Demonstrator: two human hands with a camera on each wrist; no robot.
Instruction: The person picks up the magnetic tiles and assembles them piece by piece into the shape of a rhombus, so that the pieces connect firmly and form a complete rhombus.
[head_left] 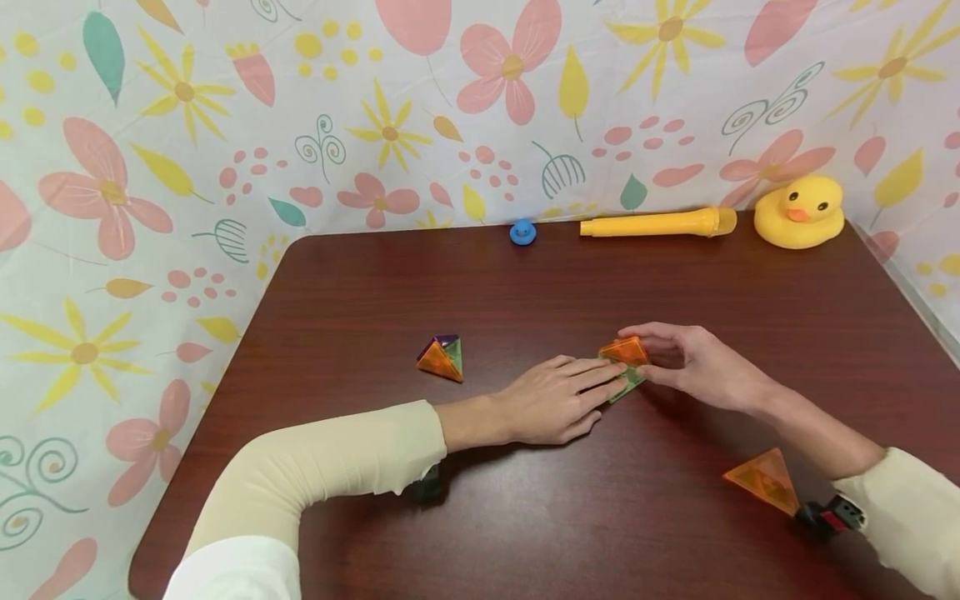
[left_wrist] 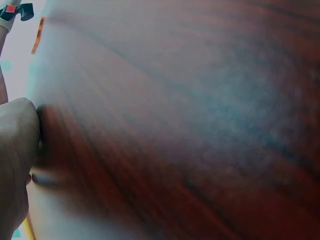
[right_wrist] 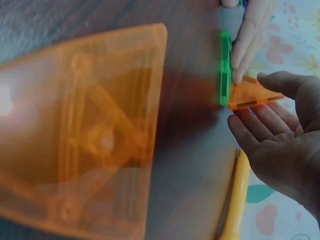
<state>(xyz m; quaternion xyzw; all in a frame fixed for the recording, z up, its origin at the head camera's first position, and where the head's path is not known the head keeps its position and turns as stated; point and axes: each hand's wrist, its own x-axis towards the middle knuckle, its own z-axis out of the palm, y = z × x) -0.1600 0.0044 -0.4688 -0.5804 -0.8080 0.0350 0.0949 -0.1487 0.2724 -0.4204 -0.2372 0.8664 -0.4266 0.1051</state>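
In the head view my left hand (head_left: 551, 400) lies with its fingers extended over a green translucent tile (head_left: 630, 383) on the table. My right hand (head_left: 712, 367) pinches an orange triangular magnetic tile (head_left: 628, 350) that stands up from the green one. The right wrist view shows the thumb on one face of that orange tile (right_wrist: 250, 94) and the fingers on the other; its lower edge meets the green tile (right_wrist: 224, 70). Only part of my left hand (left_wrist: 15, 150) appears in the left wrist view, and its fingertips are hidden there.
A loose orange triangular tile (head_left: 767, 481) lies near my right wrist. Left of centre stands a small orange, green and purple tile pyramid (head_left: 442, 358). Along the back edge are a blue toy duck (head_left: 522, 232), a yellow toy microphone (head_left: 656, 223) and a yellow rubber duck (head_left: 799, 212).
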